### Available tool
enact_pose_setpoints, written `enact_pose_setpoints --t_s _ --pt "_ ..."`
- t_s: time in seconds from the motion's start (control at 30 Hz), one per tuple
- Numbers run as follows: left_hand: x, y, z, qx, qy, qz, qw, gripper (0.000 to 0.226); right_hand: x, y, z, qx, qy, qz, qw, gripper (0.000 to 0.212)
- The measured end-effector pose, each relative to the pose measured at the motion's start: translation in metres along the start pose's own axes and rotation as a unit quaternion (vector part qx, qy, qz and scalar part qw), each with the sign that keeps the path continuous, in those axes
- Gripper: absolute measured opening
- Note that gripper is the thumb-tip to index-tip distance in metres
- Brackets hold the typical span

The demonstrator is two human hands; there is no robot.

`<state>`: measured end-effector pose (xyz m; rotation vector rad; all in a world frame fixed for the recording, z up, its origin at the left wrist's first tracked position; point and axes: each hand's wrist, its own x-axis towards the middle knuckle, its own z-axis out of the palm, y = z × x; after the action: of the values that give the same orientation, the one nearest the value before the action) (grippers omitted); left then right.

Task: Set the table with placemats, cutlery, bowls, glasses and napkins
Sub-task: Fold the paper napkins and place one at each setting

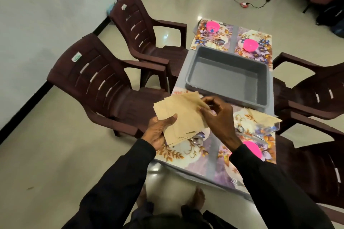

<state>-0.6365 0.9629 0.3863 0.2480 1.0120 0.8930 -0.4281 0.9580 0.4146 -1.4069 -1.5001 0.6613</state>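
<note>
At frame centre, the left hand (pixel 160 133) is gripping a fanned stack of brown paper napkins (pixel 183 117) from below, while the right hand (pixel 216 114) is pinching the top sheet's corner. The sheets are probably light, limp and clingy, so peeling one off by a corner suits best.

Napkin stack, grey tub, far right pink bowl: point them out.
napkin stack (pixel 186 117), head view, centre of top sheet.
grey tub (pixel 225 78), head view, bare floor inside.
far right pink bowl (pixel 250 44), head view, inside of bowl.
</note>
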Motion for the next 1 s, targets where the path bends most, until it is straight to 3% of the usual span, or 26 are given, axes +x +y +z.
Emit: enact_pose_setpoints --t_s 0.13,0.2,0.3,0.4,0.53,0.63,0.8,1.0 --pt "0.002 0.03 -0.035 -0.018 -0.01 -0.008 1.0 0.037 -0.015 -0.02 0.044 -0.086 -0.069 -0.151 0.982 0.018" --pt "0.001 0.043 -0.049 -0.018 -0.02 -0.01 1.0 0.033 -0.022 -0.026 0.059 -0.109 -0.12 -0.182 0.97 0.024" --pt "0.005 0.059 -0.068 -0.014 -0.03 -0.011 0.999 0.042 -0.031 -0.038 0.075 -0.077 -0.149 -0.142 0.976 0.034" --pt "0.009 0.075 -0.083 0.0 -0.045 -0.017 0.999 0.035 -0.021 -0.044 0.084 -0.097 -0.127 -0.087 0.983 0.046" --pt "0.011 0.093 -0.093 0.009 -0.074 -0.034 0.997 0.041 0.0 -0.049 0.091 -0.056 -0.167 0.037 0.984 0.065" --pt "0.011 0.104 -0.097 0.0 -0.092 -0.044 0.995 0.045 0.005 -0.045 0.098 -0.017 -0.104 0.093 0.99 0.054" --pt "0.015 0.119 -0.101 0.015 -0.1 -0.02 0.995 0.049 0.021 -0.042 0.104 0.051 -0.006 0.113 0.992 0.022" --pt "0.024 0.134 -0.084 0.009 -0.115 -0.016 0.993 0.049 0.043 -0.04 0.1 0.103 -0.011 0.115 0.988 0.038"
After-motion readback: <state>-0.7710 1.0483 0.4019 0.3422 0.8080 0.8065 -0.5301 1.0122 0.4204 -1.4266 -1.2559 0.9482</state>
